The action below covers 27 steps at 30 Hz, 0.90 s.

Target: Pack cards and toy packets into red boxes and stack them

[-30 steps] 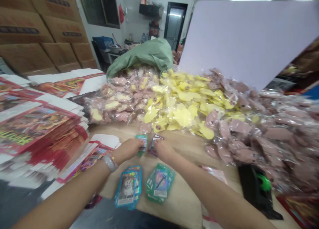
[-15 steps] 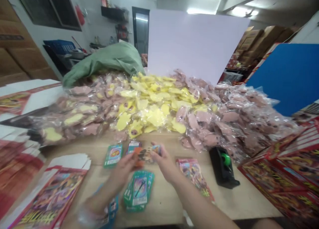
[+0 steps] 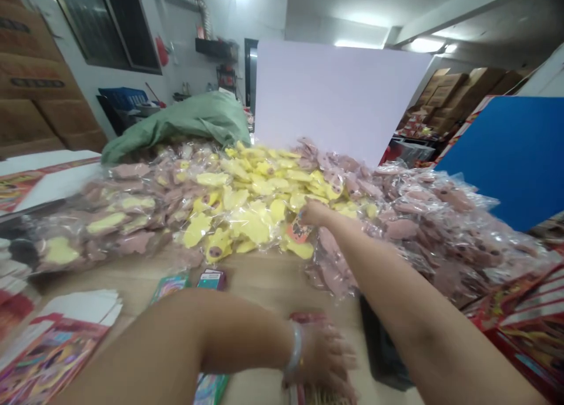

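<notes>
My right hand [image 3: 315, 214] reaches out over the heap and pinches a small orange printed card [image 3: 299, 230]. Under that card lie yellow animal-shaped pieces [image 3: 251, 223] in clear plastic bags. My left hand [image 3: 324, 358], with a pale band at the wrist, crosses to the right and lies over a red printed packet [image 3: 304, 318]. Its fingers are spread and smeared by motion, and they cover most of the packet. Beyond my left forearm, a teal card stack [image 3: 171, 284] and another small card stack [image 3: 210, 279] show in part. More teal cards [image 3: 211, 387] peek out below the forearm.
Bagged pink pieces [image 3: 400, 228] are heaped on the right, beside a black tape dispenser [image 3: 381, 352] partly behind my right arm. Red printed packets [image 3: 57, 352] lie at left; red boxes [image 3: 524, 328] stand at right. A green sack [image 3: 185, 123] lies behind the heap.
Both hands were together over the cards, holding the orange card. The right hand has carried it forward to the heap. The left hand has moved right, onto the red packet.
</notes>
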Available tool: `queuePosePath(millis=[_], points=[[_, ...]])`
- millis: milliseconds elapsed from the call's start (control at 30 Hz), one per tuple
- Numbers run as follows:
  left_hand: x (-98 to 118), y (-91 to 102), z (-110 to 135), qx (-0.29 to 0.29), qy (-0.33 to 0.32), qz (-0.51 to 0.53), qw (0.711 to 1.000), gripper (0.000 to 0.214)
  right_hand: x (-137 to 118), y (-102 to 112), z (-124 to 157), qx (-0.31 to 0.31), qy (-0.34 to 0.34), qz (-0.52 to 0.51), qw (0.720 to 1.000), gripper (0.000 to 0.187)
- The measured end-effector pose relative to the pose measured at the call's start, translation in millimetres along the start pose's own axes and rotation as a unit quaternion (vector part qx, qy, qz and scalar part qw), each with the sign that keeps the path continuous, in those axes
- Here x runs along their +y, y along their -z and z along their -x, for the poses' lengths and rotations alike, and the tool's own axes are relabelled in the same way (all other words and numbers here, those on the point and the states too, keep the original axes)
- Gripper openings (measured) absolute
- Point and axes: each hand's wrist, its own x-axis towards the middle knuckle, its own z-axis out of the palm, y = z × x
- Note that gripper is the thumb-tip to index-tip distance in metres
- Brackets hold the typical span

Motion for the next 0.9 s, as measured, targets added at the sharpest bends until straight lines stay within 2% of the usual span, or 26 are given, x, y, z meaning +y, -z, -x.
queuePosePath(millis=[67,100,167,233,300,333,367,400,433,467,500,533,567,600,667,767,900], points=[[-8,-8.2,-20,-0.050,-0.110,-0.051,0.991,0.079,-12,-11,-13,-0.001,0.015,0.020,1.000,0.006],[-11,-10.6,-25,-0.062,-0.138,-0.070,0.986,0.083,-15,-14,-10,0.006,0.027,0.029,0.999,0.009],[-11,-9.8,-25,-0.044,-0.094,-0.075,0.992,0.088,-15,-12,10,0.029,0.048,0.031,0.998,0.015],[-7,-0.7,-14,-0.004,-0.020,-0.037,0.999,0.094,-7,2,45,0.063,0.045,0.030,0.997,0.016],[0,14.7,4,0.062,0.088,0.009,0.994,0.099,3,20,92,0.151,0.001,-0.022,0.988,0.018],[3,23.2,14,0.094,0.148,0.025,0.984,0.100,6,25,119,0.211,-0.033,-0.094,0.972,0.020],[6,31.4,24,0.124,0.207,0.034,0.970,0.102,8,27,145,0.276,-0.071,-0.212,0.935,0.020],[10,38.7,34,0.149,0.256,0.038,0.954,0.103,8,23,171,0.317,-0.109,-0.349,0.875,0.019],[13,44.5,42,0.167,0.293,0.037,0.940,0.104,6,16,196,0.323,-0.145,-0.475,0.806,0.020],[17,48.7,50,0.180,0.316,0.032,0.931,0.103,4,5,218,0.302,-0.179,-0.578,0.737,0.023],[22,51.1,57,0.189,0.327,0.023,0.926,0.103,0,-8,237,0.264,-0.212,-0.643,0.687,0.025],[27,52.0,62,0.194,0.330,0.010,0.924,0.102,-2,-20,253,0.227,-0.244,-0.679,0.655,0.027],[32,51.9,68,0.196,0.327,-0.004,0.924,0.101,-4,-31,267,0.195,-0.270,-0.697,0.635,0.027],[37,51.3,72,0.196,0.323,-0.019,0.925,0.100,-5,-38,278,0.169,-0.288,-0.703,0.628,0.027],[47,50.8,80,0.200,0.320,-0.045,0.925,0.098,-2,-44,295,0.128,-0.299,-0.697,0.639,0.027],[60,56.2,89,0.212,0.321,-0.074,0.920,0.096,6,-36,310,0.083,-0.295,-0.663,0.683,0.029],[79,67.0,88,0.217,0.296,-0.117,0.923,0.092,3,-20,314,0.097,-0.305,-0.576,0.752,0.031]])
